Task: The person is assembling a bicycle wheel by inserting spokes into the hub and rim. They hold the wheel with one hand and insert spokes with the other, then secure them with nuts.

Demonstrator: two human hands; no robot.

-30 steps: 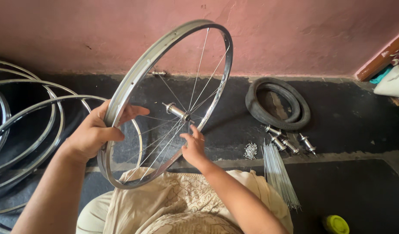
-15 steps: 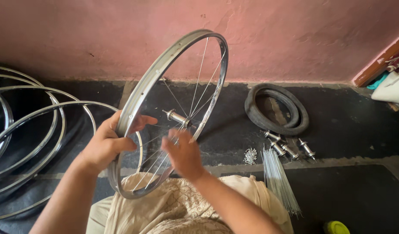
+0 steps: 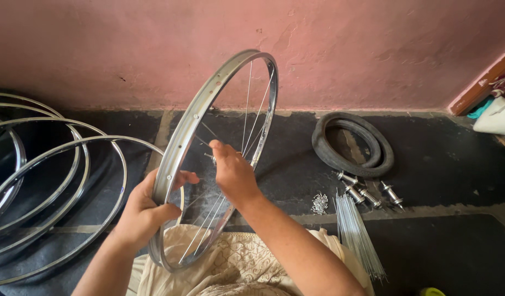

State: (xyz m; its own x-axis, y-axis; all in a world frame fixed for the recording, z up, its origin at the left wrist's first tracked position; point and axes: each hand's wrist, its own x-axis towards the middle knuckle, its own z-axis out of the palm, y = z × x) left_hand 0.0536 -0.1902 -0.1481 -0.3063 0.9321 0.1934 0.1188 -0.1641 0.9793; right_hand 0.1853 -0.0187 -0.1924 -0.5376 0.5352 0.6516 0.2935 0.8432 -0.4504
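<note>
At frame centre, my left hand (image 3: 145,211) grips the wheel rim (image 3: 208,109); my right hand (image 3: 233,172) pinches a spoke (image 3: 246,118) near the hub.

- No labels, signs or screens are showing anywhere in the view.
- No clear package is showing either. A pale bag-like bundle (image 3: 496,116) is lying at the far right edge by the wall, cut off by the frame, with something teal just beside it; what it is cannot be told.
- A small yellow-green round thing (image 3: 434,291) is peeking in at the bottom edge on the right, mostly out of frame; whether it is a container or a lid cannot be told.
</note>
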